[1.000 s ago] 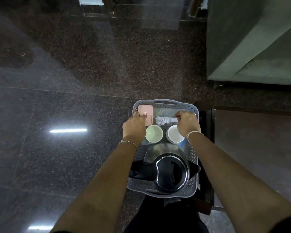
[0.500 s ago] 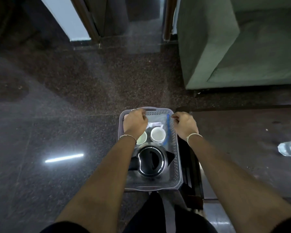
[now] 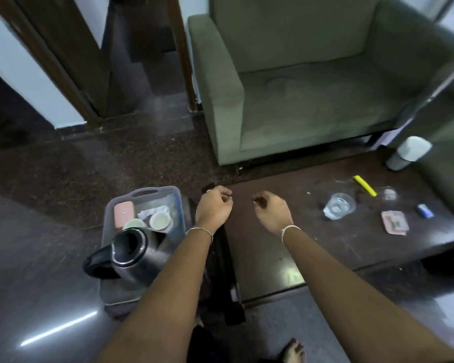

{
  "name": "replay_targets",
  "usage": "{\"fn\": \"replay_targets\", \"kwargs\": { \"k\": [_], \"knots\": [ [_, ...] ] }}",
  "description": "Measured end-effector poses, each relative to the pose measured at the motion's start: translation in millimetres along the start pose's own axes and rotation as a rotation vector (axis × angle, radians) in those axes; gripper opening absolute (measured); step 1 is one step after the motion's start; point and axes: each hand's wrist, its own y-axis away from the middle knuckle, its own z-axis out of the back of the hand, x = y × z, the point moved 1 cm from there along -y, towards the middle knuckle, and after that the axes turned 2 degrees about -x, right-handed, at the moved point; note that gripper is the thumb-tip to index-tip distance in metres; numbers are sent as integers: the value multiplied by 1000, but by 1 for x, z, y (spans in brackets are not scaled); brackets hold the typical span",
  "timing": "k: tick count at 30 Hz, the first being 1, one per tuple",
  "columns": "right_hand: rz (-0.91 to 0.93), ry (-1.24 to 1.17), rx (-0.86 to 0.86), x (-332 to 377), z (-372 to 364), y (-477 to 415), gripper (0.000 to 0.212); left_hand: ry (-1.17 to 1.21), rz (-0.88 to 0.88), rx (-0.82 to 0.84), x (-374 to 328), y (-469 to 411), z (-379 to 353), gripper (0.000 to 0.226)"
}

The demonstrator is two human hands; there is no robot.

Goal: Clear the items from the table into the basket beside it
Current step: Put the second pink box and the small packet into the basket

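A grey plastic basket (image 3: 144,192) stands on the floor left of the dark table (image 3: 273,258). Inside it are a black-and-steel kettle (image 3: 131,254), two pale cups (image 3: 160,220), a pink case (image 3: 123,214) and a white wrapper. My left hand (image 3: 213,208) hovers over the table's left edge, fingers curled, holding nothing. My right hand (image 3: 272,211) hangs over the table a little further right, fingers also curled and empty. On the table's right part lie a clear glass (image 3: 339,206), a yellow marker (image 3: 364,185), a pink ashtray (image 3: 394,222) and a small blue object (image 3: 425,210).
A green armchair (image 3: 299,87) stands behind the table. A white cylinder container (image 3: 408,152) sits at the table's far right corner. Dark polished floor spreads to the left; a doorway with wooden frame lies beyond. My foot (image 3: 295,349) shows at the bottom.
Both hands have left the basket and moved right, over the table. The view has swung up and to the right, bringing the table's items and the armchair into sight.
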Motion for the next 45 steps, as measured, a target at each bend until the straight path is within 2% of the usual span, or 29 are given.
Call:
{"fn": "replay_targets", "kwargs": {
  "k": [7, 11, 17, 23, 27, 31, 36, 41, 45],
  "knots": [
    [-88, -16, -95, -117, 122, 50, 17, 88, -87, 137, -117, 75, -131, 12],
    [-165, -1, -180, -178, 187, 70, 23, 141, -129, 224, -176, 99, -195, 12],
    [-346, -58, -238, -255, 247, 85, 26, 218, -74, 349, -231, 110, -273, 15],
    [-446, -74, -208, -314, 271, 68, 31, 246, -2, 464, -255, 102, -339, 19],
    [-507, 39, -139, -353, 285, 39, 38, 270, 102, 501, -265, 79, -389, 22],
    [-590, 191, 7, -389, 297, 8, 42, 233, 207, 533, -273, 53, -436, 26],
    [-634, 246, 93, -422, 300, -36, 40, 177, 286, 553, -276, 27, -475, 26],
    [-593, 336, 124, -449, 289, -76, 31, 167, 357, 573, -270, 6, -508, 29],
    [-553, 305, 168, -474, 271, -103, 44, 174, 420, 542, -261, -7, -539, 36]
  ]
}}
